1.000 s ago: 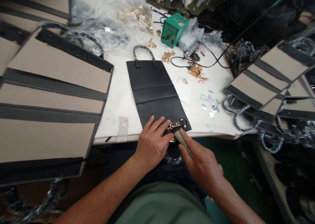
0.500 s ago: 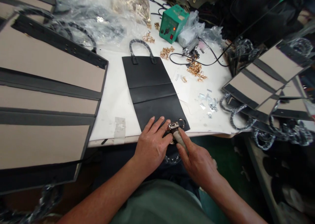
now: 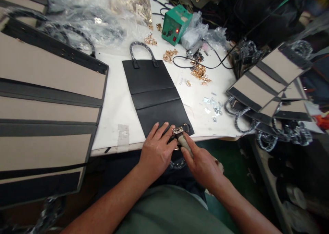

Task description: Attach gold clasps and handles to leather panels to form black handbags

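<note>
Right hand (image 3: 203,163)'s clamped on a pale-handled tool (image 3: 185,145) at the metal clasp (image 3: 178,130); left hand (image 3: 157,148) lies flat beside it on the black bag panel (image 3: 154,79), at the near edge of the table (image 3: 114,107). Green box (image 3: 177,22)'s red light (image 3: 177,31) just came on, so I'd guess the tool's live.

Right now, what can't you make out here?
Head view: near edge of the flat black panel, partly covered by the left hand.
Head view: part of the pale cylindrical handle, hidden by the right hand.
Head view: any lettering on the green box, too small.
Head view: beige-and-black panels, cut off by left edge.
</note>
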The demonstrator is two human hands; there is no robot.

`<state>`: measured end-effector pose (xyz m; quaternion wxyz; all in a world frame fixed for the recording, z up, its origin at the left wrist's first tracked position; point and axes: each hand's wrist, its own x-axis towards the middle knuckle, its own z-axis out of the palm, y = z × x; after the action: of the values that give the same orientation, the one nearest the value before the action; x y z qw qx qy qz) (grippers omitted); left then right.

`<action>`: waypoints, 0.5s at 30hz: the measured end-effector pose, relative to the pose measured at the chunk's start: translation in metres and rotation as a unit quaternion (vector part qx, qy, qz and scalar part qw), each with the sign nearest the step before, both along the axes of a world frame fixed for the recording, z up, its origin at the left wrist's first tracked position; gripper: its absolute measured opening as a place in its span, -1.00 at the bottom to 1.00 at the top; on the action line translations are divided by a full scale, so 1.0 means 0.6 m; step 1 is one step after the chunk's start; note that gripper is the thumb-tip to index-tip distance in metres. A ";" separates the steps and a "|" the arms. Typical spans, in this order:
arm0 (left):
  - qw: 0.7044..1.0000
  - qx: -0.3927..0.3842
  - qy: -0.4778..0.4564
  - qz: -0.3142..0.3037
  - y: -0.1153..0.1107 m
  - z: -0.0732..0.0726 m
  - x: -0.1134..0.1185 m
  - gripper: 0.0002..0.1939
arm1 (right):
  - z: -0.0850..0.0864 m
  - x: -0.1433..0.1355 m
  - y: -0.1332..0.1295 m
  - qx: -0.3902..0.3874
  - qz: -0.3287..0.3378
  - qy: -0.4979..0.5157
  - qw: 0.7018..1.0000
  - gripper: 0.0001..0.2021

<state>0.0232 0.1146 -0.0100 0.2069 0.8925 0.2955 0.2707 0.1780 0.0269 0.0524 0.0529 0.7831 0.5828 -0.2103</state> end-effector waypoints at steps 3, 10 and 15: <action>1.000 0.011 0.006 -0.001 -0.001 0.003 -0.002 -0.77 | -0.001 0.000 -0.007 0.016 0.005 0.010 1.000 -0.44; 1.000 0.025 0.000 0.008 -0.005 -0.001 -0.002 -0.78 | -0.002 0.002 -0.018 0.039 0.027 -0.006 0.999 -0.45; 1.000 0.017 -0.003 0.009 -0.003 -0.002 -0.002 -0.76 | -0.005 0.000 -0.017 0.046 0.018 -0.016 0.999 -0.47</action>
<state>0.0218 0.1131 -0.0110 0.1896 0.8923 0.2984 0.2805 0.1777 0.0169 0.0497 0.0303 0.7772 0.6052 -0.1699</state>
